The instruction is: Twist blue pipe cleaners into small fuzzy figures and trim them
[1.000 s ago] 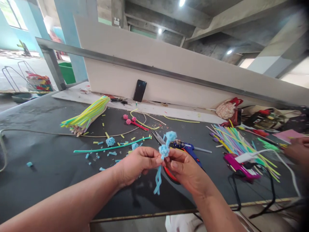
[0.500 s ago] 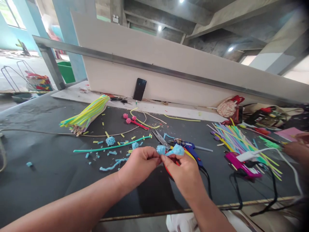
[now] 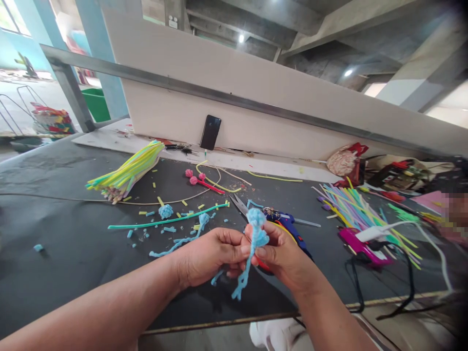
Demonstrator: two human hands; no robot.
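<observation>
Both hands meet over the front of the dark table (image 3: 73, 263). Between them is a light blue pipe-cleaner piece (image 3: 255, 219) with rounded heads at the top and a twisted stem hanging down. My left hand (image 3: 215, 253) pinches the stem from the left, and my right hand (image 3: 283, 251) pinches it from the right. Behind my right hand lie scissors (image 3: 239, 205) with red and yellow handles, partly hidden, beside a blue glue gun (image 3: 292, 229). Another blue ball (image 3: 165, 211) and a blue twisted stem (image 3: 171, 248) lie to the left.
A green stem (image 3: 146, 225) and blue and yellow scraps lie left of centre. Further back are a yellow-green bundle (image 3: 127, 168), pink balls (image 3: 193, 179) and a phone (image 3: 211, 132). Rightward are coloured stems (image 3: 360, 209), a magenta device (image 3: 361, 247) with cables, and another person's blurred hand (image 3: 458, 214).
The blue piece has been turned upright, so its heads point up and its stem hangs below my fingers. Both hands have shifted slightly and the view has moved a little.
</observation>
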